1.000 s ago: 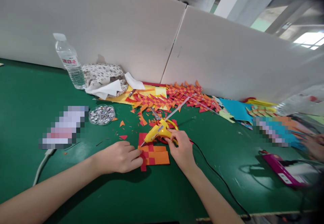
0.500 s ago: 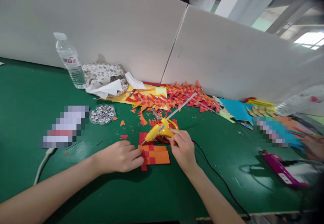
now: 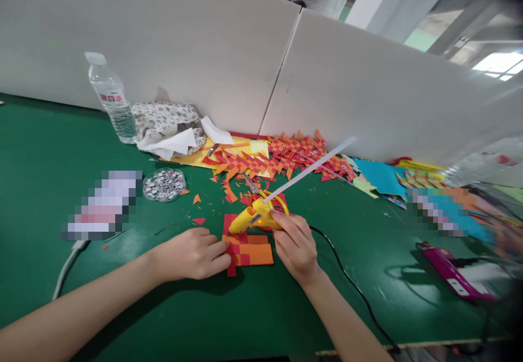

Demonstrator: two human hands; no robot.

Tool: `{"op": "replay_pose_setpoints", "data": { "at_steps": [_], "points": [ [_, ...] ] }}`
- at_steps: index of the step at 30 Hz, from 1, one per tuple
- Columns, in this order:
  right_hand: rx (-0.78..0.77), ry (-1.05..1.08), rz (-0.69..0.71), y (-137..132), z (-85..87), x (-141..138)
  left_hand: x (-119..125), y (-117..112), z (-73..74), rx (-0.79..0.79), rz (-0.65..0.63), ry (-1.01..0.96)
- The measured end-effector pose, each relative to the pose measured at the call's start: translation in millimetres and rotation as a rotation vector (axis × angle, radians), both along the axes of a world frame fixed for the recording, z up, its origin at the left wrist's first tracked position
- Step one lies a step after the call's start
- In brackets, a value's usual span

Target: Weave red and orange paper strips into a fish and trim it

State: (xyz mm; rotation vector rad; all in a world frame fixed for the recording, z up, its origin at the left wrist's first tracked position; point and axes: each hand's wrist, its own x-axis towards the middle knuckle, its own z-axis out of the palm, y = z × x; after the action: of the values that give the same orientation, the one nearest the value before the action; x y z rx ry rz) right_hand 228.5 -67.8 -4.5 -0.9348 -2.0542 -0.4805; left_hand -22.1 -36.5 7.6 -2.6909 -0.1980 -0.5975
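My right hand [image 3: 296,245] is closed around the grip of a yellow hot glue gun [image 3: 254,216] whose nozzle points down-left onto a woven red and orange paper square [image 3: 249,250] on the green table. A long white glue stick [image 3: 308,168] juts from the gun's back toward the upper right. My left hand [image 3: 192,253] rests with curled fingers on the left edge of the woven square, pinching it. A black cord [image 3: 351,291] trails from the gun to the table's front edge.
A pile of woven red-orange pieces [image 3: 281,157] and paper scraps lies by the white partition [image 3: 327,78]. A water bottle [image 3: 111,97], a patterned cloth pouch [image 3: 167,122], a dish of googly eyes [image 3: 164,184] and a purple glue gun [image 3: 453,275] are around. Another person's hand shows far right.
The glue gun has tipped lower, its nozzle now at the top edge of the woven square, and the glue stick swung up to the right. My left hand stayed put.
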Motion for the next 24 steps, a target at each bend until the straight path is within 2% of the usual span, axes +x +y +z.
{"op": "replay_pose_setpoints", "data": {
  "at_steps": [24],
  "points": [
    [0.026, -0.035, -0.023, -3.2, 1.6, -0.5, -0.1, 0.3, -0.3, 0.008, 0.003, -0.003]
  ]
}}
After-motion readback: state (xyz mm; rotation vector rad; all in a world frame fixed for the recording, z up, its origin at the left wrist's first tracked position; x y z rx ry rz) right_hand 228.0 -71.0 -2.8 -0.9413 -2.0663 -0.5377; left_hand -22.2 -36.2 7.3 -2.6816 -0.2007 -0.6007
